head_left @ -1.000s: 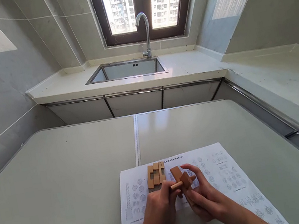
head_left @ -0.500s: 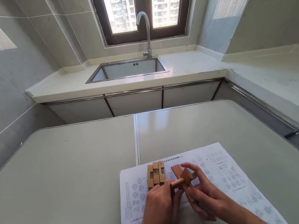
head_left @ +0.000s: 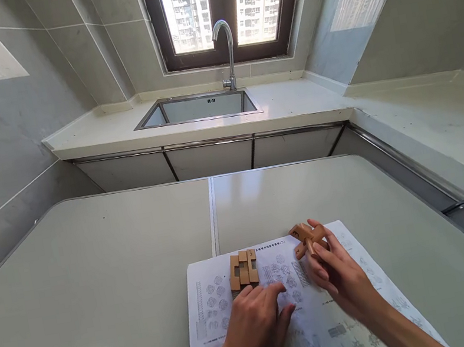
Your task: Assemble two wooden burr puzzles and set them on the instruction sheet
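Between the fingers of my right hand (head_left: 336, 269) is a small cluster of crossed wooden puzzle pieces (head_left: 308, 238), raised over the upper right of the paper. Dark marks show on two of its bars. My left hand (head_left: 257, 318) rests low over the sheet, thumb and forefinger apart, with nothing between them. Just beyond its knuckles several notched wooden puzzle pieces (head_left: 244, 270) lie side by side. Under both hands is a printed sheet (head_left: 208, 321) with rows of line drawings and small text.
The sheet lies on a pale table (head_left: 122, 288) with a seam (head_left: 212, 216) down its middle. Past the table stand a white counter (head_left: 95, 138), a steel-rimmed sink (head_left: 197, 108) and a curved tap (head_left: 230, 48) below a window. Another ledge (head_left: 441, 112) runs along the right.
My right hand has moved up and right with the joined wooden pieces and turned them. My left hand has let go of them and stays near the row of pieces.
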A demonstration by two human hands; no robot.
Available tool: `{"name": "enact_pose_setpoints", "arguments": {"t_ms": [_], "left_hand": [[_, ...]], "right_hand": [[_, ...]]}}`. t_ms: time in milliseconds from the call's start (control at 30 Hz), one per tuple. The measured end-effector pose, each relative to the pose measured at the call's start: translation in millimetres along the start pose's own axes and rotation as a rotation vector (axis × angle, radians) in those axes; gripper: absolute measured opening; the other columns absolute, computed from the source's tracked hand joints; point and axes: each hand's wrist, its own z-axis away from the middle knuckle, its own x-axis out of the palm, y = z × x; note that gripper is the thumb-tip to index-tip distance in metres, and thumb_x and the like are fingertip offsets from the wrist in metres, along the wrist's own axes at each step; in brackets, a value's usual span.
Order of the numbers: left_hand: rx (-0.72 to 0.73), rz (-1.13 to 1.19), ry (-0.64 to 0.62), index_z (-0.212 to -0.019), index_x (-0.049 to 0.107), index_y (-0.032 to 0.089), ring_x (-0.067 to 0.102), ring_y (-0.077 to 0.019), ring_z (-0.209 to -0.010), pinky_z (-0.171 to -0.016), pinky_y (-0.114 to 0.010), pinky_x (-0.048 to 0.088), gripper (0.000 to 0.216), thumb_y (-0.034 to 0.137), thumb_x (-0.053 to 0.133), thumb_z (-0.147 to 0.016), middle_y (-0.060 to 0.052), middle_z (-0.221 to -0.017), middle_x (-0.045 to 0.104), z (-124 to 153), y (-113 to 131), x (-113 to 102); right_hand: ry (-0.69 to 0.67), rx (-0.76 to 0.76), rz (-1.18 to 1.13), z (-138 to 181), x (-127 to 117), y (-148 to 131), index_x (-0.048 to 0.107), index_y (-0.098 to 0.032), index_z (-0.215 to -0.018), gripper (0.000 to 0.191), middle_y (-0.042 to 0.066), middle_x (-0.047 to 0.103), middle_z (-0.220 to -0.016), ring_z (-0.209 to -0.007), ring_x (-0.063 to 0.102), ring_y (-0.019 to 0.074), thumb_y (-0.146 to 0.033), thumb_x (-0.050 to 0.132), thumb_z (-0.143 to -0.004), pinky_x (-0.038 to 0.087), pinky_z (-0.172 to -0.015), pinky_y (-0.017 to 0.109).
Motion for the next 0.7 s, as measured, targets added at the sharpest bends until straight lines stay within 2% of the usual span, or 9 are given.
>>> {"name": "enact_pose_setpoints", "arguments": {"t_ms": [100,267,567,700], "left_hand": [[0.023,0.009,0.003,-0.108,0.06,0.019,0.076,-0.025,-0.072,-0.066,-0.036,0.056,0.008,0.022,0.061,-0.101,-0.005,-0.086,0.079,1,-1,1],[0.041,0.006,0.002,-0.105,0.06,0.019,0.075,-0.0241,-0.074,-0.066,-0.037,0.056,0.007,0.016,0.058,-0.099,-0.004,-0.09,0.079,0,-1,2],[0.048,-0.026,-0.008,-0.093,0.061,0.02,0.069,-0.0203,-0.066,-0.063,-0.033,0.051,0.014,0.011,0.051,-0.097,-0.002,-0.08,0.075,-1,1,0],[0.05,-0.042,-0.003,-0.09,0.06,0.02,0.068,-0.0194,-0.065,-0.063,-0.032,0.05,0.016,0.011,0.05,-0.097,-0.002,-0.076,0.073,-1,1,2]], "right_hand": [[0.065,-0.047,-0.038,-6,-5,-5,0.049,-0.033,-0.143,0.054,-0.005,0.054,-0.072,-0.051,0.028,0.0089,-0.042,0.074,-0.096,0.028,-0.041,0.016],[0.095,-0.097,-0.119,-13,-15,-14,0.057,-0.031,-0.131,0.036,-0.009,0.045,-0.066,-0.047,0.024,0.006,-0.035,0.073,-0.098,0.035,-0.046,0.014],[0.131,-0.118,-0.125,-24,-29,-16,0.056,-0.029,-0.109,0.029,-0.01,0.044,-0.066,-0.044,0.03,0.0052,-0.04,0.079,-0.093,0.035,-0.044,0.015],[0.137,-0.135,-0.122,-26,-32,-18,0.054,-0.029,-0.106,0.032,-0.009,0.049,-0.069,-0.044,0.031,0.0051,-0.038,0.081,-0.091,0.036,-0.042,0.014]]}}
